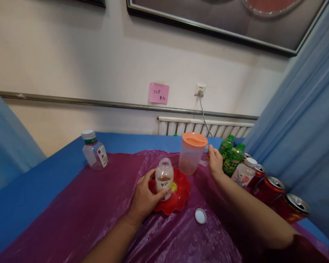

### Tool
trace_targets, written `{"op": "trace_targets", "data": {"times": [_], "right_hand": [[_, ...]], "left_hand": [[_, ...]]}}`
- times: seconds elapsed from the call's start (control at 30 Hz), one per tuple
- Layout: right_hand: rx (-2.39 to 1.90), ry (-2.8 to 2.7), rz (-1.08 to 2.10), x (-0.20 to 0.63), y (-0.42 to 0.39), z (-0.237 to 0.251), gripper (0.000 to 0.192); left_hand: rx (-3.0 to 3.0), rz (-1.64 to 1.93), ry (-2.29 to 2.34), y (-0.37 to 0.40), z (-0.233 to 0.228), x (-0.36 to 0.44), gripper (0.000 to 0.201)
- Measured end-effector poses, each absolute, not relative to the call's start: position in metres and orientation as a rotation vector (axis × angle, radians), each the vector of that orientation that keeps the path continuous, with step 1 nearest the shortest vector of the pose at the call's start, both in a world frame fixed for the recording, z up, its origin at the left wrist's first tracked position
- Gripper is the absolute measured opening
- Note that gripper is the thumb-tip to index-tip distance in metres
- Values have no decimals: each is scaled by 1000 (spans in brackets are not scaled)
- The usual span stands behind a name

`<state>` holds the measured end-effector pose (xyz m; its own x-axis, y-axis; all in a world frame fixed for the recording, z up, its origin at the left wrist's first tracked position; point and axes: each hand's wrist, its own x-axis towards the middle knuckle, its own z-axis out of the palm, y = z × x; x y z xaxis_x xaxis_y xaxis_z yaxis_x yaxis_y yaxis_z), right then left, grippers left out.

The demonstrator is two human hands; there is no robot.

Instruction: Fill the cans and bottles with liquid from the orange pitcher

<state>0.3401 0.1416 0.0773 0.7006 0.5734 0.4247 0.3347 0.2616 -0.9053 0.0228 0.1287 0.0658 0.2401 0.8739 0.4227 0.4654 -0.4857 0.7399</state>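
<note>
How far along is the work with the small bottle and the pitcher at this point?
Done: the white cap lies off on the purple sheet, and the small bottle stands open on the red plate. In hand: left hand grips the bottle; right hand is at the pitcher. Left: bottle holds little liquid, uncapped.

A small clear bottle (164, 177), uncapped and upright with a little brownish liquid inside, stands on the red plate (181, 197); the orange-lidded translucent pitcher (192, 152) stands upright just behind the plate.

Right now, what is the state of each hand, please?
Left hand: closed around the small open bottle on the red plate.
Right hand: beside the orange-lidded pitcher; grip cannot be told.
</note>
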Motion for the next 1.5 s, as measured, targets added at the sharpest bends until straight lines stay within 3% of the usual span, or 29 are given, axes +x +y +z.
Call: {"op": "trace_targets", "data": {"times": [0.2, 0.37, 0.57, 0.73, 0.9, 1.0, 1.3, 1.5], "right_hand": [[-1510, -926, 221, 327, 74, 62, 44], [-1684, -1515, 478, 285, -9, 48, 20], [-1958, -1955, 307, 273, -31, 41, 26], [-1647, -1746, 196, 268, -14, 57, 44], [-1173, -1404, 321, 246, 19, 105, 23], [-996, -1278, 379, 228, 39, 125, 25], [-995, -1472, 400, 225, 55, 120, 22], [-926, -1485, 551, 233, 53, 112, 33]], "left_hand": [[2022, 1145, 1235, 131, 61, 25, 71], [2012, 1148, 1230, 129, 64, 26, 70], [2046, 1143, 1222, 125, 68, 27, 68], [2099, 1158, 1213, 125, 67, 27, 67], [2215, 1157, 1082, 121, 70, 27, 65], [2251, 1152, 977, 118, 72, 27, 65], [2233, 1067, 878, 114, 74, 25, 61], [2248, 1118, 811, 112, 74, 24, 64]]}}
